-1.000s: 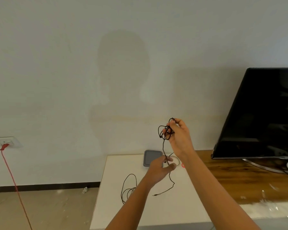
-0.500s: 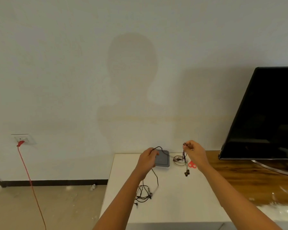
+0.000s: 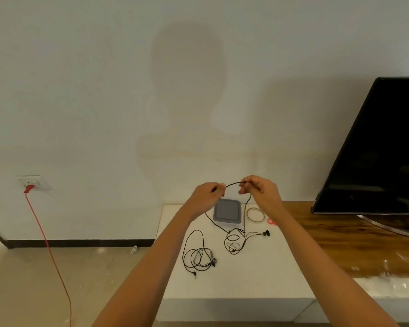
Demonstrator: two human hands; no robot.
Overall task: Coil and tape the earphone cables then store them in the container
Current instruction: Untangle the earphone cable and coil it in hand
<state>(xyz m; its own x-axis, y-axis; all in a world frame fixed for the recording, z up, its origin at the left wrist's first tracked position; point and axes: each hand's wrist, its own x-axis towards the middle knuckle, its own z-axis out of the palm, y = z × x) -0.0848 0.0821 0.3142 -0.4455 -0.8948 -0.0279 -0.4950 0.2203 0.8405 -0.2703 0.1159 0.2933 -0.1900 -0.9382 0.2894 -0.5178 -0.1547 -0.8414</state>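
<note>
A: What are the hands doing?

B: The left hand [image 3: 207,193] and right hand [image 3: 260,191] are raised above the white table [image 3: 246,279], each pinching the thin black earphone cable [image 3: 234,183], which arches between them.

A: And the rest of it?

B: It hangs down from both fists to a loose tangle with earbuds on the tabletop.

A: Anything else there?

B: A second black earphone cable [image 3: 198,254] lies loosely looped at front left, untouched. The square grey lidded container [image 3: 227,211] sits behind the hands, beside a clear tape ring [image 3: 255,215] and small red scissors [image 3: 271,221].
</note>
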